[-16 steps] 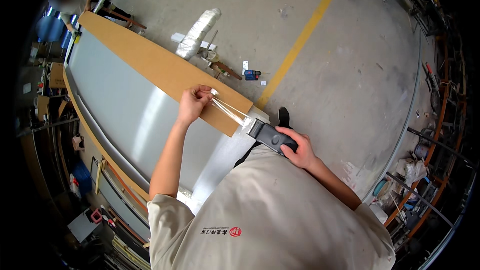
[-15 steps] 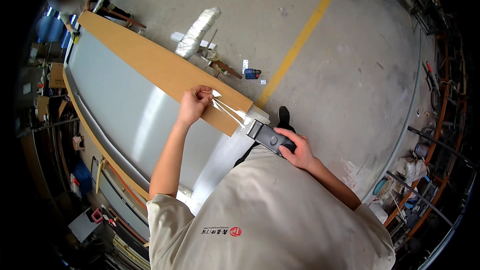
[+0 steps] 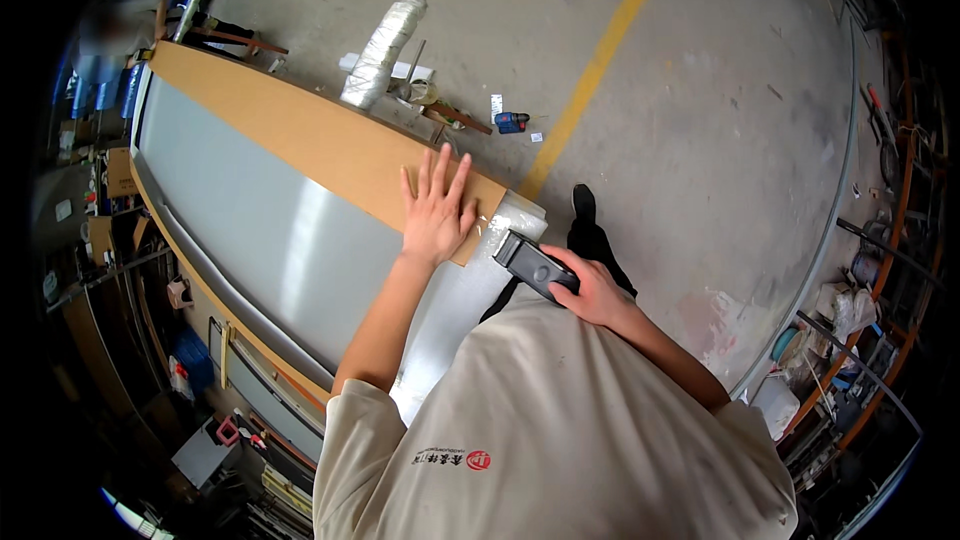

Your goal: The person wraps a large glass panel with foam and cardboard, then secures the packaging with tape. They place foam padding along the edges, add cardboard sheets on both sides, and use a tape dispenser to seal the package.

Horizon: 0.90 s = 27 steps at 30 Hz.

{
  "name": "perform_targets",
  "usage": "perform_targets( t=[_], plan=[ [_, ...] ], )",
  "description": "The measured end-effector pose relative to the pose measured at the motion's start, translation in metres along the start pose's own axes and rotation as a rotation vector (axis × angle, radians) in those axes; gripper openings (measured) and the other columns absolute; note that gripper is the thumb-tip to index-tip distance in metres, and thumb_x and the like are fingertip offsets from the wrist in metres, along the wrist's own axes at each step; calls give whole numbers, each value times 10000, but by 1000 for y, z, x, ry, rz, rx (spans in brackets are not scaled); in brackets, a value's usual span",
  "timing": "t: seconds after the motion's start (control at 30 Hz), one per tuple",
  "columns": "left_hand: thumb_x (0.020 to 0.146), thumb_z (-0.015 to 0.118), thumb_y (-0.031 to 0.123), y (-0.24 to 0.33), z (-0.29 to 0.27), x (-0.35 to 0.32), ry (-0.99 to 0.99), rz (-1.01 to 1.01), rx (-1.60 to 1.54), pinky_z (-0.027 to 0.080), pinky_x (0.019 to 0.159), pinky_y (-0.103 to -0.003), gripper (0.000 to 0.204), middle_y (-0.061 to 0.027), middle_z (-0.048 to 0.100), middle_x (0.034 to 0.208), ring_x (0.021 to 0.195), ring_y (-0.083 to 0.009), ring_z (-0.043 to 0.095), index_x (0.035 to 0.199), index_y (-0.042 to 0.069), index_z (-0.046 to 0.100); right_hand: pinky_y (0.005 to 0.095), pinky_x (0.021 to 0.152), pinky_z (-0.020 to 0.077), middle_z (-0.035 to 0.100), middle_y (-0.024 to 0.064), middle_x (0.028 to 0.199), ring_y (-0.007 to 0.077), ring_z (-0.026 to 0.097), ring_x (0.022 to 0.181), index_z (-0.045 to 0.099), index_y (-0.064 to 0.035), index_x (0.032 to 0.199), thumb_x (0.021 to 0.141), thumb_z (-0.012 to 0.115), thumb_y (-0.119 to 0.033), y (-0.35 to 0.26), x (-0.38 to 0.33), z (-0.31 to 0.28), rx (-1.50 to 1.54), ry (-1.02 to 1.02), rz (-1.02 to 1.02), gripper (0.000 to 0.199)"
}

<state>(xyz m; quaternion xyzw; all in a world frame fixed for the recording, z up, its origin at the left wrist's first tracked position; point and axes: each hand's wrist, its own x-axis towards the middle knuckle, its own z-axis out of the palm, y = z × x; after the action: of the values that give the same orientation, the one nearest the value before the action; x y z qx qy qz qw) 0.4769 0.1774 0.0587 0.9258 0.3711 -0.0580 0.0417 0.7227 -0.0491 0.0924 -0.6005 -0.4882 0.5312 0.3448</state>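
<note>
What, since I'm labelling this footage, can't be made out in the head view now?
All in the head view:
Left hand: palm hidden, turned down over the cardboard.
Black tool: rear end partly covered by the right hand.
Left shoe: hidden by the shirt or the grey panel.
Far person: blurred.
Right-side rack: outer part lost in the dark rim.

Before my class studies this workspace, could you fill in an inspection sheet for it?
Surface: long grey panel, brown sheet lying along one side.
Things: black handheld tool, exact kind unclear.
Clutter: blue drill and silvery wrapped bundle beyond the panel.
Hands: left hand spread on the brown sheet; right hand grips the tool.
Cables: none certain; a thin grey line at right is unclear.
Surroundings: concrete floor with yellow stripe, cluttered rack at right.
</note>
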Motion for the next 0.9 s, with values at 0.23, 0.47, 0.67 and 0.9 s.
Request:
perform_targets(
  t=[0.23,0.47,0.67,0.9],
  plan=[
    [920,659,581,-8,20,14,-78,142,-119,86,1278,-700,859,-183,354,1660,1605,-422,206,1614,139,413,492,900,586,714,217,1287,436,721,1021,539,-76,1498,924,721,-231,23,-2,8,-21,29,-38,622],
    [887,630,683,-13,28,26,-39,316,-24,95,1269,-710,914,-158,463,1532,1541,-427,295,1603,147,446,500,881,576,743,211,1176,410,721,972,503,-102,1533,894,738,-219,50,3,15,-89,52,-140,691],
    [876,625,697,-19,42,30,14,331,-82,103,1246,-734,901,-119,489,1496,1496,-405,343,1588,168,470,456,868,585,730,148,918,346,710,852,587,-136,1481,830,804,-244,73,-4,11,-156,135,-175,695],
    [944,453,770,-20,55,26,62,340,-42,122,1239,-704,895,-154,504,1464,1453,-438,381,1541,106,510,424,798,586,699,109,808,301,688,758,631,-102,1463,783,823,-203,209,-93,-43,-329,151,-65,713]
  ],
)
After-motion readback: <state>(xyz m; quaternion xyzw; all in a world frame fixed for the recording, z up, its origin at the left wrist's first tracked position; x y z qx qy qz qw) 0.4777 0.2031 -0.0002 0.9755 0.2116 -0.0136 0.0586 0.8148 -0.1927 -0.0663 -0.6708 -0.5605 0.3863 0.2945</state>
